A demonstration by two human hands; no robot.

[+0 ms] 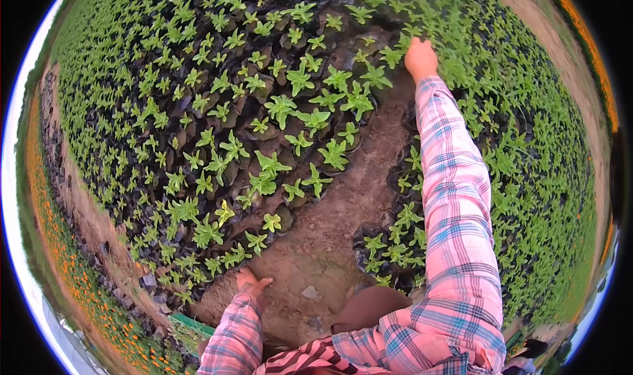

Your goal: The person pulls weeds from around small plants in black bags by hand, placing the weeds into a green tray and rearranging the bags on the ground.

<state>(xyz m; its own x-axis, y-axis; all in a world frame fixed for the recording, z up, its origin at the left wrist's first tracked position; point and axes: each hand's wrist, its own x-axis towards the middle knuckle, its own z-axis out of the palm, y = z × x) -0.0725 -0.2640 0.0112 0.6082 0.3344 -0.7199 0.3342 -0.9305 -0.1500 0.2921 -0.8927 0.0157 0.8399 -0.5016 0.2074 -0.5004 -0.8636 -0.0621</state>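
My right hand is stretched far forward at the edge of the leafy green seedlings. Its fingers are curled closed, and whatever they hold is hidden. Close to my body, my left hand is low beside the front edge of the left block of seedlings. Its thumb stands apart from the fingers, whose tips are partly hidden near the plants; nothing shows in it. The seedlings grow in dark plastic bags packed tightly together.
A bare soil strip runs between the two seedling blocks, with a small stone on it. A rounded brown shape is by my body. A green-edged object lies lower left. Orange flowers line the far left.
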